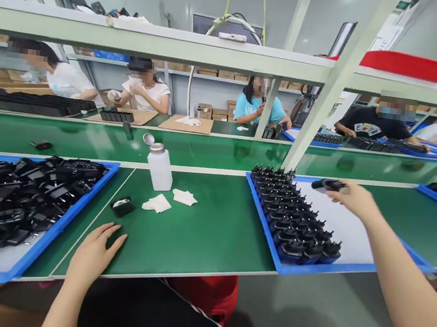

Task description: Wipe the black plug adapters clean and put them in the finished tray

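Note:
My right hand grips a black part above the back of the right blue-rimmed tray. Rows of upright black parts fill that tray's left side, and its white bottom shows beside them. My left hand rests on the green table with its fingers apart and nothing in them. Just beyond its fingertips lies a single black part. Two crumpled white cloths and a white bottle with its cap flipped up stand behind.
A blue-rimmed tray heaped with black parts is at the left. Behind the table runs a green conveyor carrying a few parts. A shelf beam and a slanted post cross the view. Several people sit across the line.

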{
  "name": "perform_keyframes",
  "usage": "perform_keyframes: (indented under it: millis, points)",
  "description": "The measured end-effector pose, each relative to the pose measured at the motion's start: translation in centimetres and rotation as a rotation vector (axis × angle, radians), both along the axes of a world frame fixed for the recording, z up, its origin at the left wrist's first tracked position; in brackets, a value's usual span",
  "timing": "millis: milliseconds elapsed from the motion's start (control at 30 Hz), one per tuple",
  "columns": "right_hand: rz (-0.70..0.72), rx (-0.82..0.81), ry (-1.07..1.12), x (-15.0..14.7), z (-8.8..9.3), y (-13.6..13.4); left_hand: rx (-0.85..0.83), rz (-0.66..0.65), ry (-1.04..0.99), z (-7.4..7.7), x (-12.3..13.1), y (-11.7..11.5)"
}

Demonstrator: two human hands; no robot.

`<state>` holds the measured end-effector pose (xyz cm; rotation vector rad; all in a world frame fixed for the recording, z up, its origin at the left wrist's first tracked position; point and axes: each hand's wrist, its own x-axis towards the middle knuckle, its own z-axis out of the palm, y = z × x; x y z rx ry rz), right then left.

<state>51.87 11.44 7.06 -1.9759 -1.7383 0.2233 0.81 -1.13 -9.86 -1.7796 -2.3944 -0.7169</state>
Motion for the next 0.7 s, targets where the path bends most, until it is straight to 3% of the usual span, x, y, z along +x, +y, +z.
perform_keyframes:
  millis: [133, 267, 367, 567, 700]
  points:
    - [0.167, -0.189, 0.041, 0.6, -2.9, 6.3, -0.007, 0.016, -0.037, -0.3, -0.2, 0.0]
    - [0.208, -0.228, 0.052, 0.2, -4.8, 9.8, 0.015, 0.049, -0.051, -0.5, -0.1, 0.0]
    - [0.219, -0.198, 0.05, 0.4, -5.2, 10.7, 0.038, 0.056, -0.043, -0.5, 0.0, -0.1]
    - [0.263, -0.15, 0.018, 0.8, -5.8, 10.0, 0.02, 0.063, 0.0, -0.5, 0.3, -0.3]
    - [0.262, -0.084, -0.081, 0.4, -4.7, 10.1, 0.002, 0.055, 0.004, 0.1, 0.8, -0.5]
